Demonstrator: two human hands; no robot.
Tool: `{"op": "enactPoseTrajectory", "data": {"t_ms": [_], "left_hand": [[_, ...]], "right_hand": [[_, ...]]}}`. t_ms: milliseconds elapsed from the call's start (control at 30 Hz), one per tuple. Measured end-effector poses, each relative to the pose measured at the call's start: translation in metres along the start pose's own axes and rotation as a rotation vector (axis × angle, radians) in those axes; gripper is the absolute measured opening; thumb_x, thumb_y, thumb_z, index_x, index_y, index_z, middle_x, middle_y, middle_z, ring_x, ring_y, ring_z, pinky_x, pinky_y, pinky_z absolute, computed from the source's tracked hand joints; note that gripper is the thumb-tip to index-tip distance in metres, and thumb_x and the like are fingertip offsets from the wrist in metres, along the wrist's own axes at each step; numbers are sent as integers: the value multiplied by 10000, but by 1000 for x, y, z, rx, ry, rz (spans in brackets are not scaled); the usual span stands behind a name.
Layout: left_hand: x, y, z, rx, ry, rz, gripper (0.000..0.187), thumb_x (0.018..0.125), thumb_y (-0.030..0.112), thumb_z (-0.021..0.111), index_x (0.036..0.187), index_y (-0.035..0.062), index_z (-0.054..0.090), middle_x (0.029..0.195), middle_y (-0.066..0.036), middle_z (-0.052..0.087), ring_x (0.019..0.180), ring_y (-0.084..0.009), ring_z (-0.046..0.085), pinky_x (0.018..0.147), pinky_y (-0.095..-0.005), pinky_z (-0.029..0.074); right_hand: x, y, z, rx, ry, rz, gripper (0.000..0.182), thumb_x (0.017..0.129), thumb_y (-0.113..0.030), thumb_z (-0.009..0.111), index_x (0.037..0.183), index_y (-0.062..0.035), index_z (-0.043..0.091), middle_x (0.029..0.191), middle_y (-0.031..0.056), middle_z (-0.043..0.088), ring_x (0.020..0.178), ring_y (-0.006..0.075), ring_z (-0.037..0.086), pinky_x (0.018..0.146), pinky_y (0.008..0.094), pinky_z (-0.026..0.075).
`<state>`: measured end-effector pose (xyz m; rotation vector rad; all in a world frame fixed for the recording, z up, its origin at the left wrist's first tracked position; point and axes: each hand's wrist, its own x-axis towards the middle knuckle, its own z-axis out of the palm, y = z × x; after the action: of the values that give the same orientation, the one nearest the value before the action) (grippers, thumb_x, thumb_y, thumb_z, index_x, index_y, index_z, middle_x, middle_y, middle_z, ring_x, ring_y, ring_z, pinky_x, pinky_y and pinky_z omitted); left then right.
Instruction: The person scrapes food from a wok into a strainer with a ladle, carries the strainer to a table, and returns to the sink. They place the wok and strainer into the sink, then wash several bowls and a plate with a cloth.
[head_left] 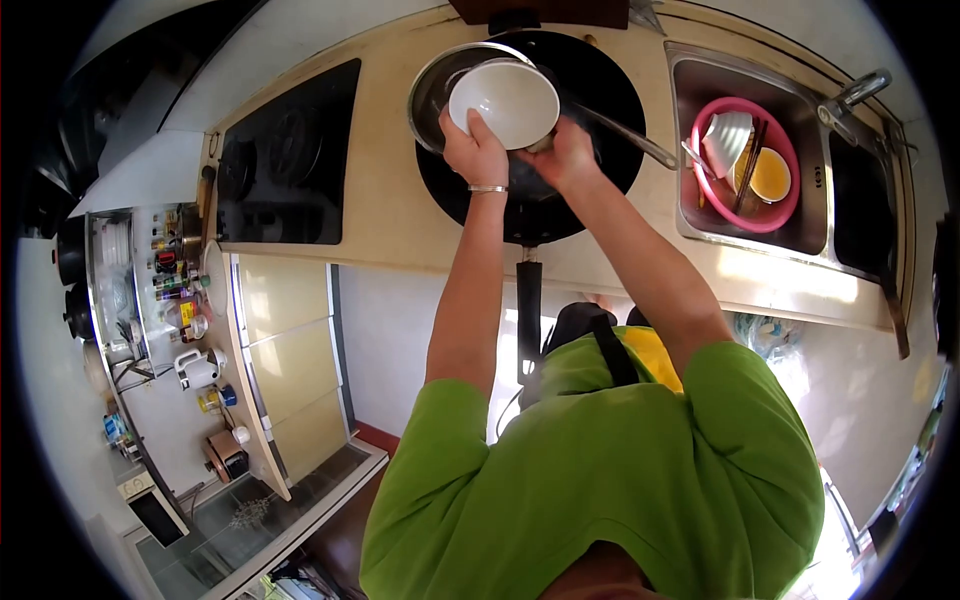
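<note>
A white bowl (505, 103) is tilted over the large black wok (610, 95) on the counter. My left hand (475, 150) grips the bowl's lower left side, with the thumb on the inner wall. Close to the bowl's lower right edge is my right hand (565, 155); its fingers are bent and partly hidden behind the rim, so what they hold cannot be made out. Behind the bowl, a metal basin (430, 85) sits over the wok's left part. A metal utensil handle (630, 137) slants across the wok's right side.
To the right, a steel sink (695, 75) holds a pink basin (700, 200) with bowls and chopsticks, beside a faucet (855, 92). A black cooktop (290, 160) lies to the left. The wok's handle (529, 310) sticks out past the counter's front edge.
</note>
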<state>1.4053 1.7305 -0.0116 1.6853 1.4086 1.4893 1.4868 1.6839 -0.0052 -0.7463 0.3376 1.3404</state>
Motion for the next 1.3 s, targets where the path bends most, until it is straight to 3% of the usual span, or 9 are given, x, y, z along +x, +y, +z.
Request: {"op": "enactPoseTrajectory", "data": {"t_ms": [200,267,467,567,667,700,800,1133,1300], "left_hand": [[-1,-6,-17,-243,-297,11,510,619,-46,422,1127,-1,389,1037,-134,497,964,-235,493,807,-285,394],[-4,-4,-22,-586,-409,-228,575,534,-70,369,1096,47,409,1060,-95,450,993,-207,446,831,-257,368],[8,5,-39,-440,-549,-446,550,521,-58,382,1062,34,413,980,-89,477,904,-181,461,751,-251,392],[11,-4,-31,-353,-636,-467,519,548,-8,413,1067,6,419,949,-93,490,880,-181,463,748,-238,377],[17,-9,-26,-357,-654,-517,477,572,21,421,1046,-12,457,900,-83,506,832,-168,466,740,-231,368],[23,-11,-29,-332,-704,-533,459,567,34,431,1022,-19,467,890,-89,511,827,-170,469,729,-231,370],[32,-6,-31,-293,-774,-557,425,571,61,441,984,-25,494,839,-83,520,799,-161,468,701,-224,366],[33,16,-30,-239,-922,-554,438,548,24,427,978,-9,498,785,-43,491,709,-128,457,637,-222,384],[32,13,-33,-464,-611,-503,456,537,-6,428,976,-43,549,788,-46,536,658,-113,462,564,-199,373]], "right_hand": [[27,-21,-14,-237,-108,-123,265,829,-128,342,1001,10,488,975,138,523,866,251,526,732,418,440],[29,-24,-15,-349,-163,-162,241,823,-105,359,983,12,497,932,127,541,835,231,535,722,370,448],[38,-51,-1,-378,-433,-163,176,811,-96,382,865,-11,526,882,106,544,790,219,548,712,323,449],[34,-56,13,-1505,-648,-778,293,784,-196,406,971,-16,542,900,68,533,745,134,488,685,241,395],[47,-55,21,-1676,-983,-810,365,763,-191,410,1084,-45,504,959,78,534,731,152,486,691,244,397],[6,-62,43,-1813,-703,-417,437,744,-158,428,1171,-67,442,1066,116,522,789,173,511,728,255,396],[-10,-71,48,-1946,-840,-571,533,702,-98,463,1228,-87,375,1083,142,517,862,193,529,765,273,397],[-2,-56,71,-2452,-1180,-1153,197,709,-121,548,867,-7,514,702,139,567,693,280,567,630,351,450],[7,-61,74,-2320,-971,-1095,240,741,-239,539,780,-2,531,642,144,559,643,306,558,594,357,450]]}}
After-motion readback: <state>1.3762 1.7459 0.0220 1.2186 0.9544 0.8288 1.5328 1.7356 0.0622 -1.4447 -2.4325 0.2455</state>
